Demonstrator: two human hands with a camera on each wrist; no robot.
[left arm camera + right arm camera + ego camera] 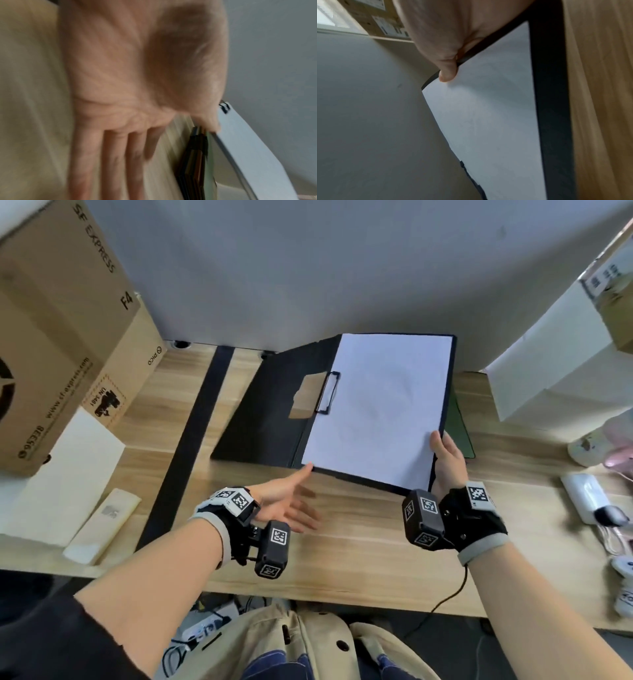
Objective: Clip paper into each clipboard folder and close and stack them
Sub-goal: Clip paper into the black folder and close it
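Note:
A black clipboard folder [263,412] lies open on the desk, its cover spread to the left. White paper [380,405] sits on its right board under the clip [327,393]. My right hand [445,453] grips the board's right edge near the front corner, thumb [447,73] on the paper [488,115]. My left hand [308,498] is open with the palm turned up and the fingers [120,155] straight. Its thumb tip is at the paper's front left corner. A green folder [460,426] shows beneath, and several folder edges [193,162] are stacked under the board [248,148].
A large cardboard box [58,337] stands at the left, with a white sheet stack [65,474] and a slim white object [102,525] before it. At the right are a white box [548,371] and a white adapter [585,501] with cables. A grey partition backs the wooden desk [342,549].

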